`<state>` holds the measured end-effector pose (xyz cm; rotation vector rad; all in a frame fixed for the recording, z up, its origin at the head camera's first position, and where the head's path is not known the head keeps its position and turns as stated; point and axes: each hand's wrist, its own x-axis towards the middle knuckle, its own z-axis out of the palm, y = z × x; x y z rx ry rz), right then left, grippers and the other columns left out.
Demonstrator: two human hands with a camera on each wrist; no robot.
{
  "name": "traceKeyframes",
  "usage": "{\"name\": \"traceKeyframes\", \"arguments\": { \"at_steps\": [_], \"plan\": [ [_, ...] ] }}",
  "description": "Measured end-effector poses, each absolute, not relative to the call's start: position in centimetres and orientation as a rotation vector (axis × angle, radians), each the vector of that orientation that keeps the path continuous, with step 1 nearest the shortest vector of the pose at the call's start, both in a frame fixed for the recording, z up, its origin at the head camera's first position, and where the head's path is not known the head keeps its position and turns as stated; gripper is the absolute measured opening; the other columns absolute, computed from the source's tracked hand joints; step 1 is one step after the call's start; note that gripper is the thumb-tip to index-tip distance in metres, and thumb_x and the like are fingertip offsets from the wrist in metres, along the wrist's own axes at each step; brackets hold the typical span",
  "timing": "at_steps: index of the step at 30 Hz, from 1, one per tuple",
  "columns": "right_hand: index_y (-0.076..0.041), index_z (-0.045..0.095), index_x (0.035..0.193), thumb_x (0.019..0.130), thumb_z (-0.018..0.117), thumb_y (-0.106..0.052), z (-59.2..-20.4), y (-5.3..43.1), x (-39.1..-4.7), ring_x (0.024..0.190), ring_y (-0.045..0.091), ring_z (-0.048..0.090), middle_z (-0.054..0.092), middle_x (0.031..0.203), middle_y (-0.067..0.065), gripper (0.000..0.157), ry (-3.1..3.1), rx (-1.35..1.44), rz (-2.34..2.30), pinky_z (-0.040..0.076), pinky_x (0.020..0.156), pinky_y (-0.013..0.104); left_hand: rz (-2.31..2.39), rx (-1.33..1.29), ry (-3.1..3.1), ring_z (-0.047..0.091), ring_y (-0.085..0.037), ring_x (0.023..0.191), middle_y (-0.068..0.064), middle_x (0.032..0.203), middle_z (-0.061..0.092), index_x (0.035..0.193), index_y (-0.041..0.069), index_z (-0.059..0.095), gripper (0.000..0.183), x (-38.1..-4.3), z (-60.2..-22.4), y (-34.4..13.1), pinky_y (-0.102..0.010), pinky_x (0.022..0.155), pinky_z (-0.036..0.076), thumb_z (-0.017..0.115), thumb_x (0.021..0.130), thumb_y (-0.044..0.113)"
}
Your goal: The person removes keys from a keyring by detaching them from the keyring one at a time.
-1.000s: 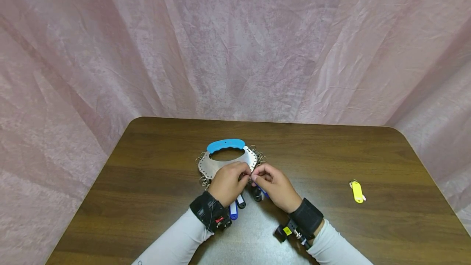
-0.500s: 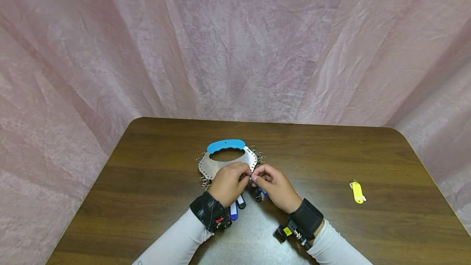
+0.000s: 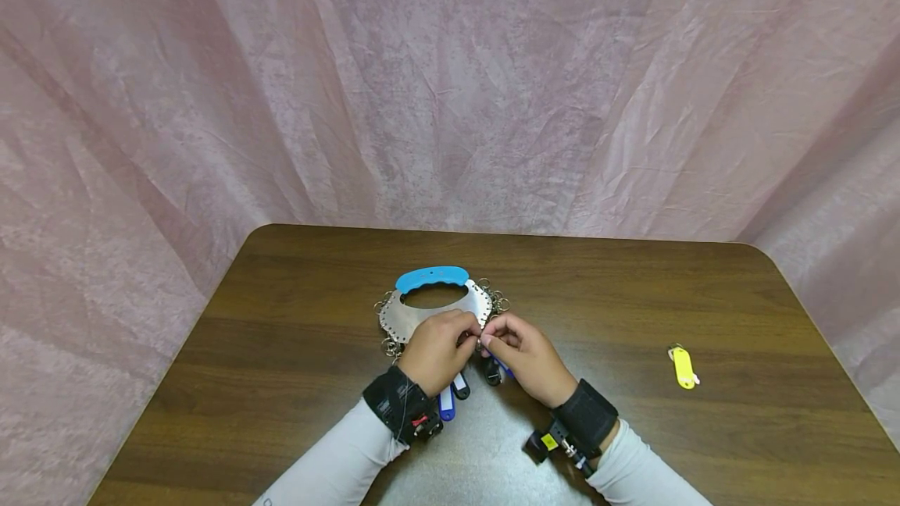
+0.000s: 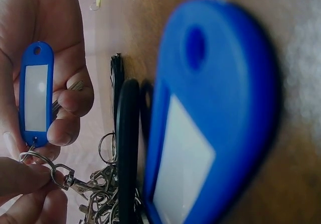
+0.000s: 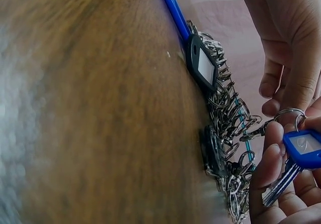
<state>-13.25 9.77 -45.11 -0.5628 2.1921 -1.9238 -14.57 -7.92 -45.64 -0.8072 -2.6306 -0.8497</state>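
In the head view my left hand (image 3: 437, 346) and right hand (image 3: 527, 358) meet fingertip to fingertip at the right front edge of a metal key rack (image 3: 402, 320) with a blue handle (image 3: 431, 276). My left thumb and fingers pinch a split ring (image 4: 41, 156), which is linked to a small snap hook (image 4: 77, 185) on the rack. From that ring hangs a blue key tag (image 4: 36, 96), lying against my right hand's palm and fingers. A metal key (image 5: 283, 183) sits between the right fingers. The exact ring contact is partly hidden by the fingertips.
Several snap hooks and rings (image 5: 225, 103) crowd the rack's edge. Black key tags (image 5: 202, 66) and another blue key tag (image 3: 447, 403) hang toward the front. A yellow key tag (image 3: 683, 367) lies far right on the brown table (image 3: 598, 279). Pink curtain (image 3: 450, 100) hangs behind.
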Motion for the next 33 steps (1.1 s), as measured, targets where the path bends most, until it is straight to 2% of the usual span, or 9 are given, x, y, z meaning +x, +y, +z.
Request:
{"name": "traceKeyframes", "arguments": {
  "at_steps": [24, 33],
  "plan": [
    [0.007, 0.053, 0.097, 0.093, 0.055, 0.001, -45.17, 9.71, -13.28, 0.085, 0.047, 0.056, 0.057, 0.090, 0.029, 0.008, 2.161, -0.532, -1.941, 0.048, 0.069, 0.029, -0.847, -0.812, -2.623, 0.047, -0.003, 0.065, 0.013, 0.076, 0.053, 0.081, 0.021, 0.063, 0.015, -14.48, -45.47, -7.83, -0.021, 0.058, 0.040, 0.069, 0.083, 0.007],
    [0.007, 0.052, 0.097, 0.092, 0.056, 0.002, -45.12, 9.67, -13.23, 0.083, 0.046, 0.057, 0.058, 0.089, 0.028, 0.008, 2.172, -0.528, -1.940, 0.049, 0.068, 0.031, -0.851, -0.814, -2.616, 0.047, -0.003, 0.065, 0.013, 0.077, 0.054, 0.081, 0.021, 0.063, 0.016, -14.54, -45.59, -7.82, -0.021, 0.059, 0.041, 0.069, 0.083, 0.007]
  ]
}}
